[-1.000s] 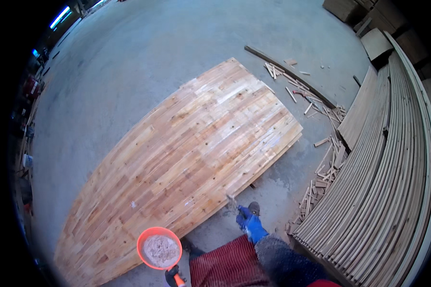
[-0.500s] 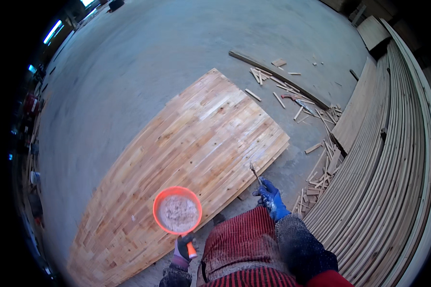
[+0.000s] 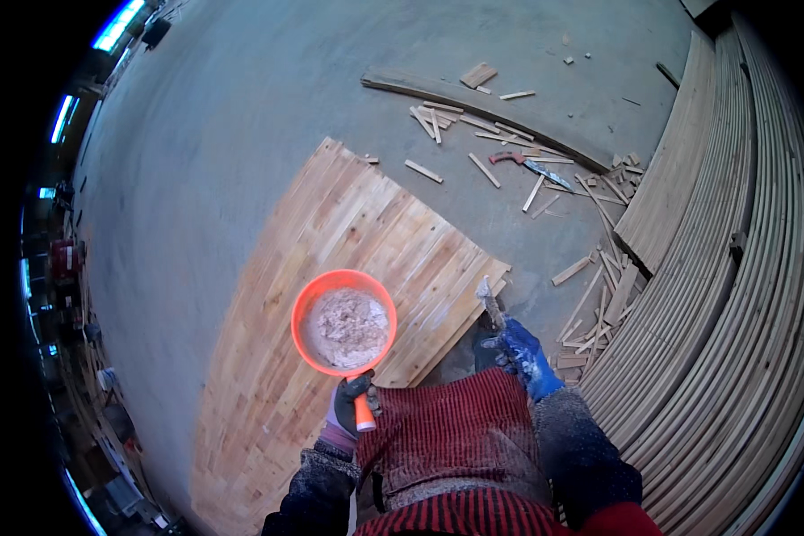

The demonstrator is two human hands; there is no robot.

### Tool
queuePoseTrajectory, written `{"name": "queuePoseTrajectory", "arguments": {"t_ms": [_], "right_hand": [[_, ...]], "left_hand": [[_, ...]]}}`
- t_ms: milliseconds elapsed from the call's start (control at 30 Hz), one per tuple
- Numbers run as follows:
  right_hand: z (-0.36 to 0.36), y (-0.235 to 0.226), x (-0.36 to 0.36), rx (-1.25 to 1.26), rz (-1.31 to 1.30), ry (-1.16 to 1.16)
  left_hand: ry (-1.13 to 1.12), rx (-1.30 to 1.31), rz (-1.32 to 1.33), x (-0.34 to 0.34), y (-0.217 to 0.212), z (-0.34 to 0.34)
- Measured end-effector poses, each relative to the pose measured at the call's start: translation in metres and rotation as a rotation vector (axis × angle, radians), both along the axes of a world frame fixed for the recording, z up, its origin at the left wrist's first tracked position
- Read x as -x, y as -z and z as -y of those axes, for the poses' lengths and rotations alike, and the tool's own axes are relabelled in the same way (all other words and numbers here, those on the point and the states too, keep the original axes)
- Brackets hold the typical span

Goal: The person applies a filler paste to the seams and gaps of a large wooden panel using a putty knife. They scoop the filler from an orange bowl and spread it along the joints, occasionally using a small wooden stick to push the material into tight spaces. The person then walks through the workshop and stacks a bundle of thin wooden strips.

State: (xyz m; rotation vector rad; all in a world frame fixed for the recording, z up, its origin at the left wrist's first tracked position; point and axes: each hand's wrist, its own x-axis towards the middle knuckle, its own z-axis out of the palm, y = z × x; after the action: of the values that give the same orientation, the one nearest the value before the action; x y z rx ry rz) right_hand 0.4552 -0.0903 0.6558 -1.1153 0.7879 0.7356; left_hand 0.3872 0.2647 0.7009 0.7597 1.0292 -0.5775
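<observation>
My gloved left hand (image 3: 353,402) is closed round the handle of an orange scoop-like bowl (image 3: 299,332), held over the wooden panel. A lumpy, pale pinkish-grey paste (image 3: 347,326) lies in the bowl. In a blue glove, my right hand (image 3: 525,355) grips a putty knife (image 3: 491,304) whose blade is smeared with whitish paste. The blade is near the panel's right corner; whether it touches cannot be told. Made of many narrow strips, the panel (image 3: 268,375) lies below me, with pale smears on parts of its surface.
Long boards (image 3: 688,339) are stacked along the right. Wood offcuts (image 3: 612,308) litter the concrete floor beside them. A saw with a red handle (image 3: 509,157) lies among scraps near a long beam (image 3: 482,107). Assorted items line the far left wall.
My view has shifted toward the panel's right end. The bowl has come up, nearer to me, and the putty knife has moved slightly, its blade now turned to show whitish paste.
</observation>
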Motion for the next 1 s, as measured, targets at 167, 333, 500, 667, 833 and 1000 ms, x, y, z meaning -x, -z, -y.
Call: {"name": "queuePoseTrajectory", "arguments": {"t_ms": [167,333,500,667,833,1000], "right_hand": [[0.026,0.000,-0.052,0.100,-0.090,-0.079],[0.031,0.043,-0.094,0.007,-0.163,0.218],[0.012,0.095,-0.084,0.007,-0.130,0.393],[-0.059,0.086,-0.105,0.145,-0.007,0.357],[-0.132,0.083,-0.123,-0.010,0.059,0.221],[-0.151,0.111,-0.115,-0.075,-0.068,0.106]], "left_hand": [[0.058,-0.012,0.064,-0.065,-0.011,0.037],[0.169,-0.024,0.021,-0.137,0.017,0.037],[0.416,-0.026,0.005,-0.189,0.064,0.018],[0.642,-0.124,0.019,-0.214,0.126,-0.024],[0.710,-0.262,0.104,-0.220,0.145,-0.019],[0.682,-0.254,0.109,-0.195,0.171,-0.022]]}}
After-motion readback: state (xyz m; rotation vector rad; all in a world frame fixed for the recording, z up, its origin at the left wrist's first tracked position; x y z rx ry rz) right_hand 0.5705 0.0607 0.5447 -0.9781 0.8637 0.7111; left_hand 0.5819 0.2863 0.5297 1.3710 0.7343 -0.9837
